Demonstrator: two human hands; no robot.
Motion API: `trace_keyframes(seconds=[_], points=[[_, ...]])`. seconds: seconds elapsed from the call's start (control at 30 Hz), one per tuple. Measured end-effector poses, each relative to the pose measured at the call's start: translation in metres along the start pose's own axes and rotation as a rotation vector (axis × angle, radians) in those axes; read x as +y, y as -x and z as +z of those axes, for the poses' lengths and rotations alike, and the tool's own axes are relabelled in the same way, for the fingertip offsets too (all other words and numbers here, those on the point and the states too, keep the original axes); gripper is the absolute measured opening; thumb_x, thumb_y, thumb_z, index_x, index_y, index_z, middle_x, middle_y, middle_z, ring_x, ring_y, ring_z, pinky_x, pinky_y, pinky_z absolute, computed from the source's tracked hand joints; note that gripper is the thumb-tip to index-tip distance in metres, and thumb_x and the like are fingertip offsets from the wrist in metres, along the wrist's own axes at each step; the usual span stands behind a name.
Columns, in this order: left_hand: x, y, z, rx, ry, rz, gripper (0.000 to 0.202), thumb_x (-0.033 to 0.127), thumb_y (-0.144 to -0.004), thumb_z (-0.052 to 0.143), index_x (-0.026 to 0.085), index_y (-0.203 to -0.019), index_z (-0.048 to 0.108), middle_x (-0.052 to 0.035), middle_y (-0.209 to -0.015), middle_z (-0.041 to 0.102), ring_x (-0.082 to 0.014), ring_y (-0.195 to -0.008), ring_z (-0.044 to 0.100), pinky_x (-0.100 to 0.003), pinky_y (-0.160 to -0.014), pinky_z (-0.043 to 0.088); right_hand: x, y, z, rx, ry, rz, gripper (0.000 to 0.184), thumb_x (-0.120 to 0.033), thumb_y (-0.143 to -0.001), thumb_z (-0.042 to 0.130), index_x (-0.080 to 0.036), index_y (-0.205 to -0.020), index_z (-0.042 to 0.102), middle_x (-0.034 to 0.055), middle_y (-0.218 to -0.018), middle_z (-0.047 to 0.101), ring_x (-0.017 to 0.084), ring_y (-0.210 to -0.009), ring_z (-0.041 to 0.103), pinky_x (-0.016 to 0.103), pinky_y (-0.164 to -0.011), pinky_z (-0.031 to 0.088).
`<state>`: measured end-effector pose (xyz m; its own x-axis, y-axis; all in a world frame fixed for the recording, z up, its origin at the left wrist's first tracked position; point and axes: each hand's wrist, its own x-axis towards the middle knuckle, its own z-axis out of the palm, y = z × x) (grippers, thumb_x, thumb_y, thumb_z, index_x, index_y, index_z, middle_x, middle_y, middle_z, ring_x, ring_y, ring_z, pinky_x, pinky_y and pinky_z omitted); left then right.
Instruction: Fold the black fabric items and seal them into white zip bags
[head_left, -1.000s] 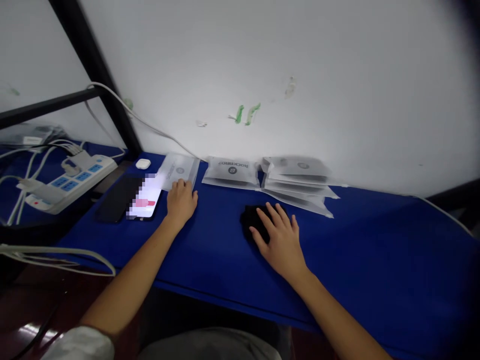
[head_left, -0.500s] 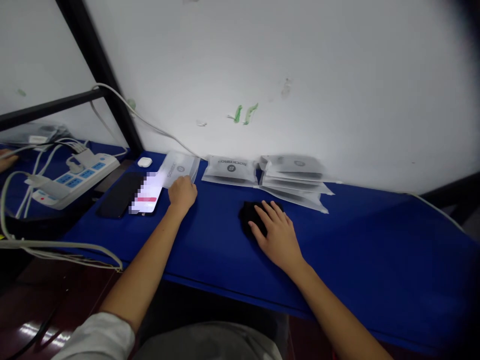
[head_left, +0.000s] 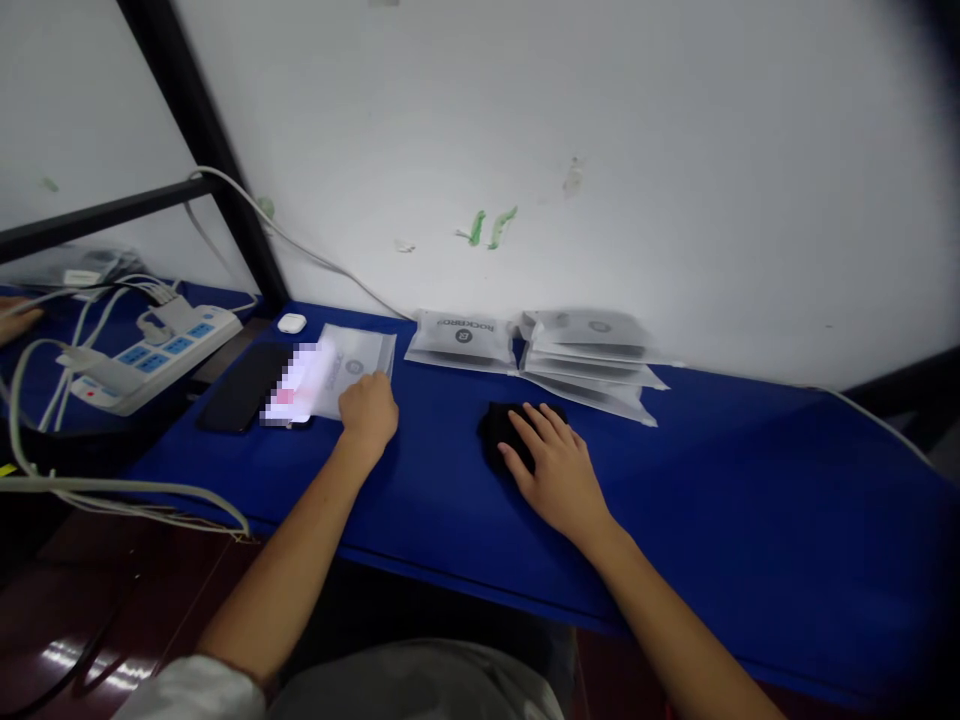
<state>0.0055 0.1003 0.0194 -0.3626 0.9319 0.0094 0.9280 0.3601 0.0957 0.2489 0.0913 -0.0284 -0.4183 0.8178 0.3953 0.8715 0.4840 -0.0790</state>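
My left hand (head_left: 369, 415) is closed on the near edge of a frosted plastic zip bag (head_left: 358, 350) with a dark printed logo. The bag lies partly over the lit phone (head_left: 289, 405). My right hand (head_left: 555, 465) rests with fingers spread on a folded black cloth item (head_left: 499, 435), whose kind I cannot make out. Behind the hands, along the wall, lies another printed zip bag (head_left: 461, 340) that looks filled. To its right is a stack of several such bags (head_left: 592, 350).
On the left are a dark phone (head_left: 244, 388), a small white case (head_left: 292, 323) and a white power strip (head_left: 161, 360) with tangled cables. A black frame post (head_left: 217, 150) rises there. At the far left edge shows another person's hand (head_left: 16, 320). The blue tabletop (head_left: 750, 520) extends right.
My left hand has drawn the zip bag toward me, away from the wall, and the bag now covers more of the lit phone. My right hand has stayed on the black cloth item.
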Motion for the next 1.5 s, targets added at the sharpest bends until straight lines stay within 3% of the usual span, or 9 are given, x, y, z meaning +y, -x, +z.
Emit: trace_keyframes(seconds=[0.23, 0.4, 0.5, 0.77, 0.9, 1.03, 1.23, 1.33, 1.5], points=[[-0.006, 0.077, -0.012, -0.08, -0.063, 0.154, 0.024, 0.01, -0.088, 0.037, 0.014, -0.095, 0.059, -0.0101, -0.09, 0.064, -0.0269, -0.086, 0.065, -0.034, -0.064, 0.048, -0.002, 0.004, -0.007, -0.053, 0.035, 0.003, 0.045, -0.041, -0.094, 0.039, -0.016, -0.128, 0.055, 0.0137, -0.135, 0.054, 0.033, -0.131, 0.042, 0.052, -0.097, 0.043], [-0.008, 0.099, -0.011, -0.041, -0.077, 0.365, 0.025, 0.006, -0.087, 0.038, 0.016, -0.094, 0.06, -0.0071, -0.093, 0.062, -0.0237, -0.091, 0.06, -0.034, -0.069, 0.048, -0.001, 0.016, -0.013, -0.057, 0.009, 0.005, 0.045, -0.041, -0.094, 0.039, -0.017, -0.129, 0.055, 0.0131, -0.136, 0.054, 0.032, -0.131, 0.041, 0.052, -0.098, 0.043], [-0.011, 0.1, -0.004, 0.034, -0.082, 0.451, 0.026, 0.004, -0.085, 0.04, 0.016, -0.098, 0.06, -0.0068, -0.098, 0.062, -0.0233, -0.094, 0.057, -0.035, -0.077, 0.047, -0.001, 0.025, -0.017, -0.062, -0.017, -0.014, 0.046, -0.041, -0.094, 0.039, -0.017, -0.129, 0.054, 0.0128, -0.137, 0.053, 0.031, -0.132, 0.04, 0.051, -0.1, 0.041], [-0.001, 0.08, 0.017, 0.151, -0.125, 0.44, 0.028, 0.014, -0.09, 0.039, 0.014, -0.11, 0.058, -0.0104, -0.099, 0.063, -0.0251, -0.092, 0.058, -0.037, -0.075, 0.045, -0.003, 0.035, -0.023, -0.06, -0.058, -0.031, 0.045, -0.041, -0.094, 0.039, -0.018, -0.129, 0.055, 0.0134, -0.137, 0.052, 0.03, -0.133, 0.039, 0.053, -0.101, 0.04], [0.007, 0.069, 0.015, 0.125, -0.154, 0.477, 0.027, 0.01, -0.089, 0.038, 0.016, -0.097, 0.063, -0.01, -0.093, 0.064, -0.024, -0.089, 0.059, -0.035, -0.073, 0.045, -0.001, 0.035, -0.021, -0.052, -0.052, -0.039, 0.044, -0.041, -0.094, 0.039, -0.018, -0.129, 0.055, 0.0133, -0.136, 0.053, 0.03, -0.132, 0.04, 0.053, -0.1, 0.04], [0.006, 0.067, 0.01, 0.214, -0.122, 0.47, 0.028, 0.009, -0.09, 0.036, 0.016, -0.092, 0.064, -0.0092, -0.088, 0.064, -0.0234, -0.086, 0.06, -0.034, -0.07, 0.044, -0.001, 0.035, -0.025, -0.043, -0.006, -0.072, 0.044, -0.04, -0.095, 0.039, -0.016, -0.128, 0.055, 0.0143, -0.136, 0.053, 0.031, -0.131, 0.041, 0.053, -0.099, 0.04], [0.0, 0.069, -0.003, 0.254, -0.078, 0.509, 0.025, 0.014, -0.092, 0.039, 0.018, -0.089, 0.064, -0.0068, -0.084, 0.064, -0.0217, -0.082, 0.061, -0.032, -0.065, 0.043, -0.039, 0.021, -0.045, 0.14, 0.04, -0.3, 0.035, -0.029, -0.095, 0.043, -0.012, -0.121, 0.059, 0.013, -0.127, 0.061, 0.026, -0.123, 0.05, 0.046, -0.104, 0.034], [0.0, 0.073, -0.01, 0.273, -0.053, 0.552, 0.022, 0.016, -0.092, 0.042, 0.019, -0.089, 0.064, -0.0052, -0.083, 0.064, -0.0203, -0.08, 0.062, -0.03, -0.063, 0.042, -0.06, 0.009, -0.044, 0.143, 0.052, -0.448, 0.031, -0.018, -0.095, 0.042, -0.011, -0.12, 0.059, 0.0108, -0.123, 0.064, 0.023, -0.118, 0.052, 0.038, -0.095, 0.039], [-0.002, 0.079, -0.017, 0.282, -0.028, 0.596, 0.022, 0.016, -0.091, 0.043, 0.02, -0.088, 0.065, -0.0036, -0.082, 0.066, -0.0173, -0.075, 0.062, -0.028, -0.059, 0.041, -0.071, -0.006, -0.03, 0.056, 0.13, -0.5, 0.03, -0.007, -0.091, 0.039, -0.01, -0.107, 0.063, 0.0129, -0.104, 0.068, 0.025, -0.099, 0.057, 0.038, -0.08, 0.045]])
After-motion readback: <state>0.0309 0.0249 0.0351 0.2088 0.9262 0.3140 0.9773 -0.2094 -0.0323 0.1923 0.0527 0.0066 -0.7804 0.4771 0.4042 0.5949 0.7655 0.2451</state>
